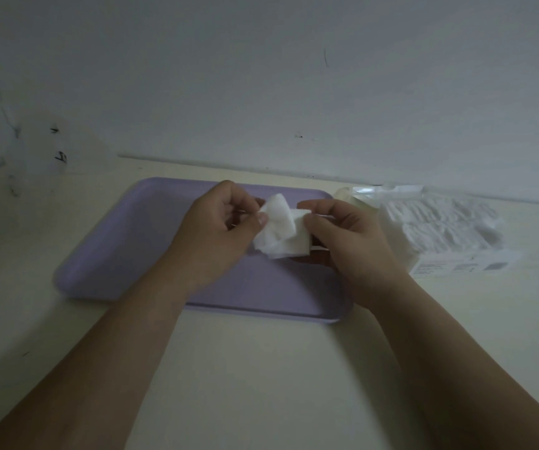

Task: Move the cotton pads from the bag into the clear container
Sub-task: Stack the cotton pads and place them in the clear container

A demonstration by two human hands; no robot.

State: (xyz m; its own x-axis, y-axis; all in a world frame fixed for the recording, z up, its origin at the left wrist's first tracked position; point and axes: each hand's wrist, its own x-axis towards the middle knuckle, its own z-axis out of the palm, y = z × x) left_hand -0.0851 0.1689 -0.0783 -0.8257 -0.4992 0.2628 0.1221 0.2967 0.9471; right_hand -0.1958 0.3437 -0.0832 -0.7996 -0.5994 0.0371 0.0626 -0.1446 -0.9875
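Holding a small stack of white cotton pads (281, 230) between both hands, above the far half of a lilac tray (112, 254). On the left hand (219, 228): fingers curled, thumb tip pressed against the left edge of the top pad, pinching it. On the right hand (346, 235): fingers curled round the right side of the stack, thumb on top, clamped on it. Top pad raised and tilted, its upper corner pointing away; rest of the stack with its long axis roughly left to right, sloping down toward the left. Only a thin pale edge visible under the right fingers; cannot tell whether anything clear sits there. Off to the right, lying on the cream bench (261, 368) just beside the tray: a clear plastic bag (450, 228), long axis across the view, packed with rows of more white pads, printed label on its near side. At far left, by the wall (294, 76): a blurred translucent thing (44, 151), not identifiable.
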